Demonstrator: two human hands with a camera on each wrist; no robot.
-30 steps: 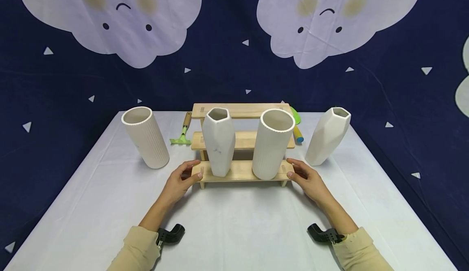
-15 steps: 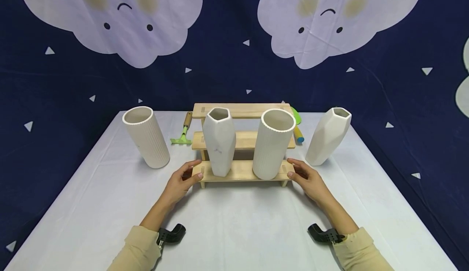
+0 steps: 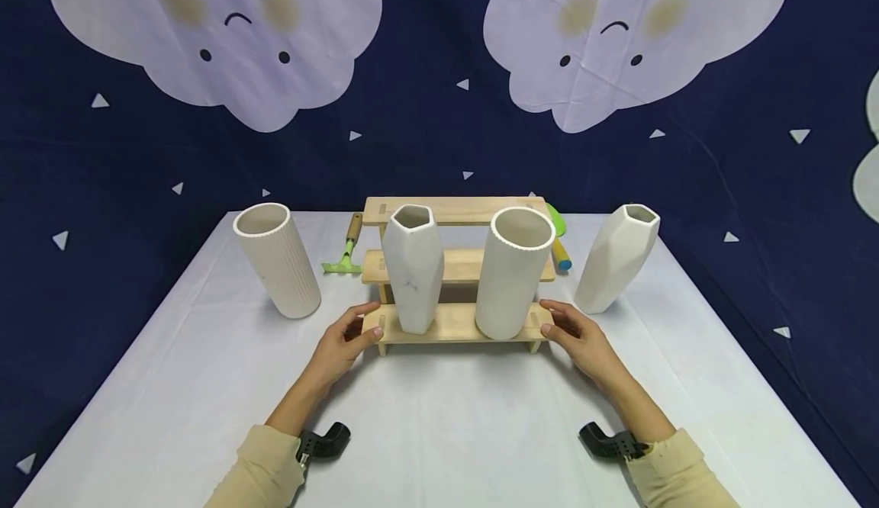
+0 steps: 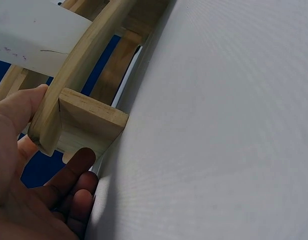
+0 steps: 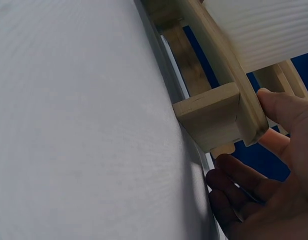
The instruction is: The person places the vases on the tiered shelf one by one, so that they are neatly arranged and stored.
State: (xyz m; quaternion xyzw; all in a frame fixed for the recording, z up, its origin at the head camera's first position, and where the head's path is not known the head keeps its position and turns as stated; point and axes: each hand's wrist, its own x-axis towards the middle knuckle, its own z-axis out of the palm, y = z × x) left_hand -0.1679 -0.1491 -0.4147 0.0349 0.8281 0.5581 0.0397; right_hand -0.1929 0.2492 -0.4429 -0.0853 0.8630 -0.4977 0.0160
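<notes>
A three-tier wooden plant stand [image 3: 452, 331] stands mid-table. My left hand [image 3: 339, 349] grips the left end of its lowest step, thumb [image 4: 28, 100] on the top board and other fingers [image 4: 83, 160] curled beside the leg. At the opposite end my right hand [image 3: 578, 344] holds the same step likewise, its thumb [image 5: 279, 105] on the board. On that step stand two white vases: a faceted vase [image 3: 413, 271] with a faint purplish mark at left, and a ribbed cylindrical vase [image 3: 515, 275] at right. Both stand upright with open tops.
Another ribbed vase [image 3: 280, 264] stands on the white-covered table [image 3: 453, 432] at left, and another faceted vase [image 3: 616, 260] at right. A small green rake [image 3: 343, 264] with a wooden handle lies behind left; a blue-and-yellow handle [image 3: 561, 255] shows behind right.
The view has shifted very slightly, so everything sits a little lower and to the right. Both hands keep their hold on the stand, and the vases stay put.
</notes>
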